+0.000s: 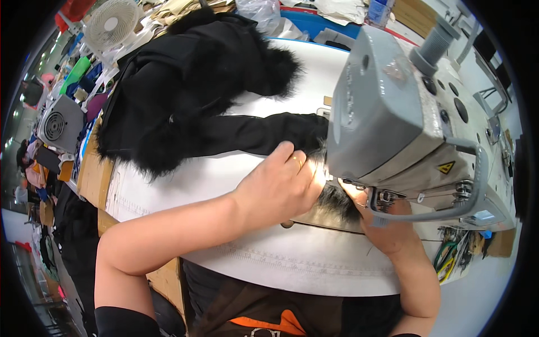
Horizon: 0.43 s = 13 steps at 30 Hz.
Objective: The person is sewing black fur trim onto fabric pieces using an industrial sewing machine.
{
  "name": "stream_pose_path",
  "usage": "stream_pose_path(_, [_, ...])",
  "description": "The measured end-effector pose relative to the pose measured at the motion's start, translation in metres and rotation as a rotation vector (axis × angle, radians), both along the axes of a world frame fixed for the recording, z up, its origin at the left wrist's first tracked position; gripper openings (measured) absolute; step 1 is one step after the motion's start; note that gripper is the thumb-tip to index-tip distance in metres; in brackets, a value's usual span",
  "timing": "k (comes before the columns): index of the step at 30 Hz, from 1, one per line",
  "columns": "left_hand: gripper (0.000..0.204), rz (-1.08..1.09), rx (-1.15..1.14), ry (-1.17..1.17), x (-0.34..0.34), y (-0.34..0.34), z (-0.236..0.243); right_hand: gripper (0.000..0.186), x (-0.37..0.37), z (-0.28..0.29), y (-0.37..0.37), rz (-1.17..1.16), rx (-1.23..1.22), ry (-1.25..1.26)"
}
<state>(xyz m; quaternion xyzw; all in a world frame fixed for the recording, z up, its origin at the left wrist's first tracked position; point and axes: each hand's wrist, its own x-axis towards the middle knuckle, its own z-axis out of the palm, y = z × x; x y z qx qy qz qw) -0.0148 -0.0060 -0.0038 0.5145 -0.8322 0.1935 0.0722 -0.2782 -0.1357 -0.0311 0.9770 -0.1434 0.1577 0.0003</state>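
A black garment with fluffy fur trim (168,84) lies heaped on the left of the white sewing table. One narrow black piece of it runs right, towards the needle area of a grey sewing machine (376,101). My left hand (278,182), with a ring on one finger, is closed on the garment's furry edge just left of the needle area. Dark fur (338,202) shows in the lit gap between my hands. My right hand (390,224) is at the fur from the right, one finger stretched towards the needle area. The machine head and its wire guard hide most of its fingers.
The white table (269,258) has a ruler scale along its curved front edge. Scissors and other tools (447,259) lie at the right. A white fan (112,23) and cluttered goods stand at the far left. A blue bin (320,23) is behind the table.
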Motion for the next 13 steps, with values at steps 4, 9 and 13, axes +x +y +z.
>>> stream_pose_path(4, [0.007, 0.223, -0.039, -0.180, 0.010, -0.019, -0.002, 0.011, 0.016, 0.009, 0.003, -0.020, -0.143, 0.029])
stream_pose_path(9, [0.005, 0.548, -0.020, 0.049, 0.096, -0.012, 0.013, 0.011, 0.013, 0.015, 0.005, -0.108, -0.056, 0.154])
stream_pose_path(13, [0.024, 0.679, 0.200, 1.006, 0.105, 0.031, 0.052, 0.018, 0.028, 0.008, -0.006, -0.004, -0.148, -0.153])
